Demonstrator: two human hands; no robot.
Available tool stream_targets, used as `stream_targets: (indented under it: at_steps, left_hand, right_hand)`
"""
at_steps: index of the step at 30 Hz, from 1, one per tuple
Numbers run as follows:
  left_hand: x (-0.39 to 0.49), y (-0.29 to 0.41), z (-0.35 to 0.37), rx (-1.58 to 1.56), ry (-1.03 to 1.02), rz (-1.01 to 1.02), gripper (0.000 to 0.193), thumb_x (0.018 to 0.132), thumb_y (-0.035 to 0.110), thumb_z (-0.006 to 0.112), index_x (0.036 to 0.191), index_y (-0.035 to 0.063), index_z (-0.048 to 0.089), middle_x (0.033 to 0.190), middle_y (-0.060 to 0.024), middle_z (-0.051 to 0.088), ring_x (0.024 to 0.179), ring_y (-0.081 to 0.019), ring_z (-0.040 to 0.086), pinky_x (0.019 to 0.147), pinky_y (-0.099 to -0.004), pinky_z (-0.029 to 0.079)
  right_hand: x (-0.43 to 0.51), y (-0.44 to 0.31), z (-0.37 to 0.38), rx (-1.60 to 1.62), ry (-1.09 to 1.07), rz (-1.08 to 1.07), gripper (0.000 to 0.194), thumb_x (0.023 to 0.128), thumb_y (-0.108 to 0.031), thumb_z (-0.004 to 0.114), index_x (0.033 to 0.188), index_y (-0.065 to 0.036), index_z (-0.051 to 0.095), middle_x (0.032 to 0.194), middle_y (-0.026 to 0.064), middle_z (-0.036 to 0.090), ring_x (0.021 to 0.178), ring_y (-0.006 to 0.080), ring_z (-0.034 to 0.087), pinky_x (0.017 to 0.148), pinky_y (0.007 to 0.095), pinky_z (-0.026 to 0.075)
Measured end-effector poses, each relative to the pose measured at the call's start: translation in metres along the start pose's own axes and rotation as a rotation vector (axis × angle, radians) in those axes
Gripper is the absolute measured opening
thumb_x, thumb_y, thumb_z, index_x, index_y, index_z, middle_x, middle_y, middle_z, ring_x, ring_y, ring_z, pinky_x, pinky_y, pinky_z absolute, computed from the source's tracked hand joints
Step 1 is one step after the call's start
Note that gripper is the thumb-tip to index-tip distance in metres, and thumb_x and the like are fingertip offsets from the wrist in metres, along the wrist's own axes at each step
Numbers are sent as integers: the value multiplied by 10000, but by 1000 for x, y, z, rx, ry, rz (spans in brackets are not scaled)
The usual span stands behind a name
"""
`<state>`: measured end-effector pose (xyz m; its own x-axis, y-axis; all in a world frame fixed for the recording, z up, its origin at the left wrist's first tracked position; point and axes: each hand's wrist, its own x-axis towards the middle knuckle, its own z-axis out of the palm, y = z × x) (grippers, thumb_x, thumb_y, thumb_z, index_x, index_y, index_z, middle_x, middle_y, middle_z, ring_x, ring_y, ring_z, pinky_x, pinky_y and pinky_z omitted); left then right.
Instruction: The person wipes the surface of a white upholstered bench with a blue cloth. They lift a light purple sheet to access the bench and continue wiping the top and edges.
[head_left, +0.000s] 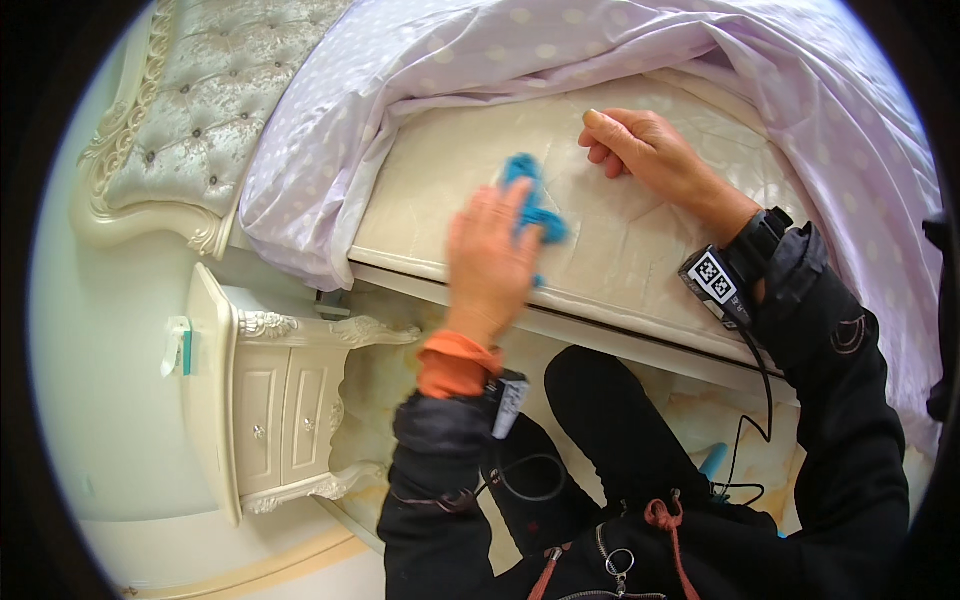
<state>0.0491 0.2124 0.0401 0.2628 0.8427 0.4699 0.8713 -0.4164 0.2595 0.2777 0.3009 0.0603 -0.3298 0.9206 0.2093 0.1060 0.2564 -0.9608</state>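
Note:
A blue cloth (541, 223) is bunched under my left hand (491, 255), which is blurred and grips it with fingers stretched over it. Both are over the cream mattress (600, 247), near its front edge. Farther right, my right hand (637, 146) is above the mattress with its fingers curled in and the thumb laid along them. Nothing shows in that hand. A lilac sheet with pale dots (465, 67) is folded back from the mattress, lying in creases behind and to the right of it.
At the left stands a cream nightstand (259, 405) with carved trim, a small white and teal object (182, 346) on its top. A tufted headboard (214, 105) rises behind it. Black cables (765, 405) hang from wrist-worn devices. A light blue object (714, 459) is beside my leg.

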Motion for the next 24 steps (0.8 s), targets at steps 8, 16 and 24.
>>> stream_targets:
  at_steps: [8, 16, 24]
  left_hand:
    - [30, -129, -22, 123, 134, -238, 438, 911, 223, 580, 1305, 39, 525, 1259, -187, 559, 1131, -389, 536, 965, -443, 432]
    - [18, -49, 1, 69, 92, -186, 468, 907, 249, 589, 1313, 24, 528, 1274, -247, 537, 1173, -421, 497, 1009, -477, 399]
    - [0, 106, 21, -146, 9, 76, 515, 871, 228, 647, 1338, 59, 510, 1350, -215, 500, 1266, -429, 448, 1072, -513, 338]
  right_hand:
    - [2, -2, 2, -39, 0, -11, 511, 988, -467, 487, 818, -3, 620, 700, 19, 563, 611, 100, 535, 569, 266, 468]
    - [4, 3, 3, 33, 41, -15, 499, 982, -464, 505, 855, 0, 638, 721, 27, 595, 608, 103, 546, 557, 264, 466]
    - [6, 4, -2, 149, 159, -29, 497, 989, -461, 522, 934, 14, 658, 776, 51, 618, 628, 113, 567, 567, 265, 481]
